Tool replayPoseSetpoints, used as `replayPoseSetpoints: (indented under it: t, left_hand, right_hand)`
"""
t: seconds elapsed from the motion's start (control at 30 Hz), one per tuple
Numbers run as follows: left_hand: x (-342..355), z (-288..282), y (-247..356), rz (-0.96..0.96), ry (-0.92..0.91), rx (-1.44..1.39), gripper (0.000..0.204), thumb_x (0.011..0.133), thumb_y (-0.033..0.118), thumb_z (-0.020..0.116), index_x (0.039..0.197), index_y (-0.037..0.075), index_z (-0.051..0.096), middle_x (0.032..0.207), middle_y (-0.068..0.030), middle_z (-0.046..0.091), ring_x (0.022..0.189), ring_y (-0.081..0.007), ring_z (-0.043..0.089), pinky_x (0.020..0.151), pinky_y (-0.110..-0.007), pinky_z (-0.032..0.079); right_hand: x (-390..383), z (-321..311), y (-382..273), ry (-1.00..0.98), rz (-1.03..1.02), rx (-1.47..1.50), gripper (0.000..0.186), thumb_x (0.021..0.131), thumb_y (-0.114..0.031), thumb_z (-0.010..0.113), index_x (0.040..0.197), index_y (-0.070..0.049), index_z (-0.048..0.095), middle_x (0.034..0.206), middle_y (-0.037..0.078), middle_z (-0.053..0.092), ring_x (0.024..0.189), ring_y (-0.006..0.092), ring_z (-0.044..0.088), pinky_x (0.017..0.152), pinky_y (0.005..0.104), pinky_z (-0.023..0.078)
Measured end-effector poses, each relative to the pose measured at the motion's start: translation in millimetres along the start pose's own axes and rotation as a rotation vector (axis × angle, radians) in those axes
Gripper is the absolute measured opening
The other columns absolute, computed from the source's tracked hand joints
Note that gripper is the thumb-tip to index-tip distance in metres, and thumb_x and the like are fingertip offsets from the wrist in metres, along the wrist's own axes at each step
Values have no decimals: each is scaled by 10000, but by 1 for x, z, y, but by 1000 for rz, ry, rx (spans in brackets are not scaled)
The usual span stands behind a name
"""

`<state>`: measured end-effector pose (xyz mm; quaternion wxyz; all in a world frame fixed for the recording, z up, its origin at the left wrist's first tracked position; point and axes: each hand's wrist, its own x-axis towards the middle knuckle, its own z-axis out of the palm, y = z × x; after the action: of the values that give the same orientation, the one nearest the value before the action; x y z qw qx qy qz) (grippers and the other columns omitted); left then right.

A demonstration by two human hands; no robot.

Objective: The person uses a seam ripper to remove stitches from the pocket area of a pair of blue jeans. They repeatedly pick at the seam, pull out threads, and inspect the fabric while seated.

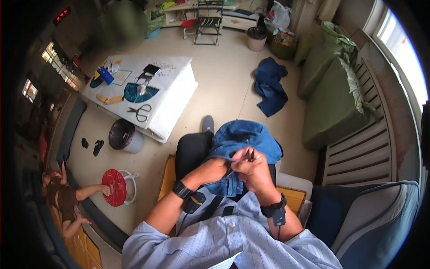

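A pair of blue jeans (242, 132) lies bunched across my lap. My left hand (215, 170) is closed on the denim beside my right hand, its fingertips partly hidden behind the fabric. In my right hand (254, 168) is a small dark tool with two pointed tips (249, 155), which looks like thread snips; its lower part is covered by my fingers. Both hands meet over the cloth, close together. A folded denim part (230, 184) hangs below them toward my shirt.
More denim (270, 85) lies on the floor ahead. At the left stands a white table (177, 83) with large scissors (141, 112) on it. Nearby are a waste bin (134, 141) and a red-topped stool (114, 188). A person (67, 197) reclines at far left; green-covered furniture (333, 98) stands right.
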<state>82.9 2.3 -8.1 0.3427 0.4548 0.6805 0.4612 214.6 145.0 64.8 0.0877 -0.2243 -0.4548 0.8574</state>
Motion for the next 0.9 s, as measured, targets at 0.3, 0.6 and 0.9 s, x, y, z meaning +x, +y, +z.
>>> replayPoseSetpoints:
  t: [0.3,0.6,0.9]
  left_hand:
    - [-90,5,57,147,467,-640,65,1017,54,624,1053,7,649,1113,-156,679,1037,-236,706,926,-365,569]
    - [-99,37,35,-301,-7,-900,505,1030,377,685,1310,-36,608,1211,-147,696,1084,-224,692,934,-353,537]
    - [-73,48,12,-53,522,-1266,409,985,199,735,1357,68,629,1249,-59,698,1186,-195,642,1044,-390,485]
  right_hand:
    - [11,-34,-3,-114,-60,371,160,871,47,689,1002,-42,673,701,4,588,458,42,367,419,233,349]
    - [18,-34,0,-148,-43,559,145,892,47,652,985,-49,707,639,-12,538,423,71,362,405,257,371]
    - [9,-30,5,-137,-27,526,136,887,48,686,977,-53,701,637,-21,535,423,65,370,406,255,369]
